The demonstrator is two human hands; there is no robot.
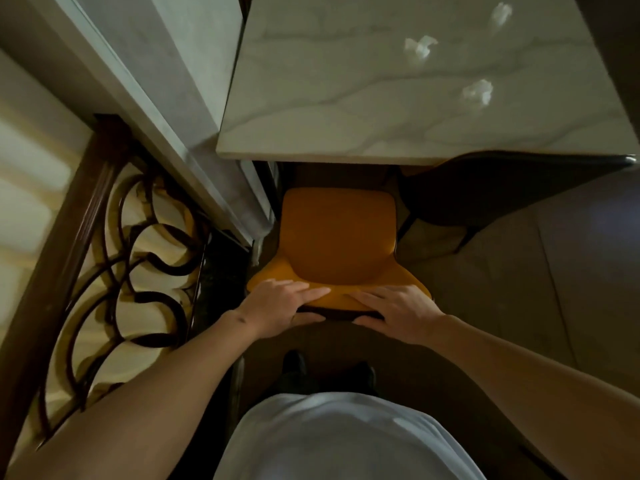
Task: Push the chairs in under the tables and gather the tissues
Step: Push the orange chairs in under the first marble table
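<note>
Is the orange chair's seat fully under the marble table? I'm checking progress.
No, most of the orange chair's seat shows in front of the marble table edge, both hands on its backrest.

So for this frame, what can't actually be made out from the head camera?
- Orange chair: its legs are hidden under the seat, and the seat front sits in the table's shadow.
- Dark chair: mostly covered by the marble table.
- Three tissues: too small and blurred to tell their shape.
- Left hand and right hand: thumbs lie behind the backrest, partly hidden.
- Table's right end: cut off by the frame.
</note>
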